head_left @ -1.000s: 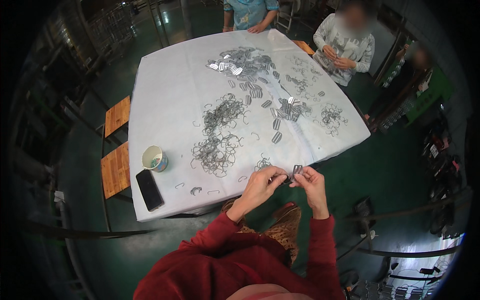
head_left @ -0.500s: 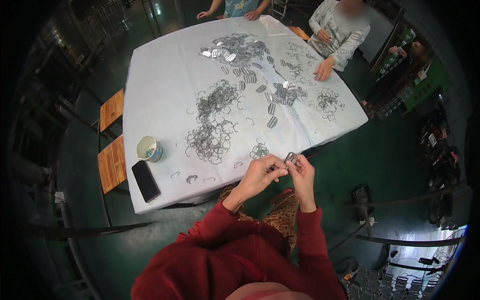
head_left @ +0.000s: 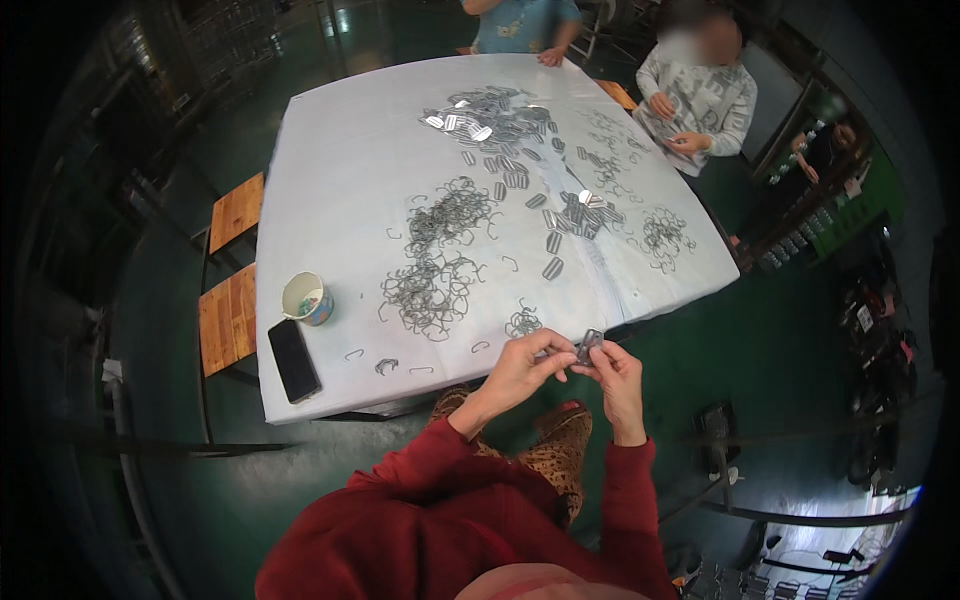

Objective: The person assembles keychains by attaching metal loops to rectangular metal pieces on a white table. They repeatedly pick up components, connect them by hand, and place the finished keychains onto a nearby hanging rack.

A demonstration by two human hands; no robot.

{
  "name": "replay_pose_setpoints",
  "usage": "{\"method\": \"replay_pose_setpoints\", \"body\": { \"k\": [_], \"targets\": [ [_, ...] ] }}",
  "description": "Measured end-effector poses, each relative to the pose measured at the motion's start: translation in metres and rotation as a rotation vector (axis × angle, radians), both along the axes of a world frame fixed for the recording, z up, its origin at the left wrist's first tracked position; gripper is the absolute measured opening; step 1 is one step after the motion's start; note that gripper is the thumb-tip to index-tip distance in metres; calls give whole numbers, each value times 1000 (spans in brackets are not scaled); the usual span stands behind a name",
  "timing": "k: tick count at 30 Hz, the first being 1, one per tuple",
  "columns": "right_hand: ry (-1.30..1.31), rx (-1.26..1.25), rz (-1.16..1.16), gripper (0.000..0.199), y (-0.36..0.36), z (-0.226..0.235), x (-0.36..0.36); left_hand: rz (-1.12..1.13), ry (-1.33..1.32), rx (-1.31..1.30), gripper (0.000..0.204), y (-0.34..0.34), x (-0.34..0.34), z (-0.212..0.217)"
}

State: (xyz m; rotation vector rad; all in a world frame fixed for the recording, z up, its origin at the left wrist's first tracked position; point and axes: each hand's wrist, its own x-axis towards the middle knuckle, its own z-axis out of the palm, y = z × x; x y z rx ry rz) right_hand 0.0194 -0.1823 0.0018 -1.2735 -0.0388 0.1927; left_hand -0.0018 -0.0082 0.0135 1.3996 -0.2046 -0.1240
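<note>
Just off the table's near edge, my right hand (head_left: 618, 378) pinches a small grey slotted metal plate (head_left: 592, 342) between thumb and fingers. My left hand (head_left: 522, 364) is closed in a pinch against the plate's left side. What lies between its fingertips is too small to make out. Beyond my left hand sits a small cluster of bent wire hooks (head_left: 522, 320). A larger heap of wire hooks (head_left: 432, 295) spreads over the middle of the white-covered table (head_left: 340, 180).
Slotted metal plates (head_left: 500, 125) are heaped at the far side, with a smaller pile (head_left: 582, 214) nearer. A paper cup (head_left: 306, 299) and a black phone (head_left: 294, 360) lie at the left. Wooden stools (head_left: 228, 318) flank the table. Co-workers stand at the far side (head_left: 520, 30) and right (head_left: 700, 95).
The view has shifted slightly. My hands stay together at the plate, which now tilts more upright. The right-hand co-worker's hand has left the table and joined the other.
</note>
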Motion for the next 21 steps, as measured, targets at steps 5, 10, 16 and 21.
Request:
{"method": "replay_pose_setpoints", "body": {
  "k": [5,10,16,21],
  "targets": [
    [-74,-50,-51,5,2,-2,4,107,-316,293,15,-5,2,-3],
    [-73,-234,-109,12,17,-4,7,146,-367,375,17,8,7,-24],
    [-94,-4,-107,22,7,-19,15,117,-183,313,19,7,13,-16],
    [-184,-48,-143,9,10,18,26,154,-168,201,17,4,11,6]
  ]
}}
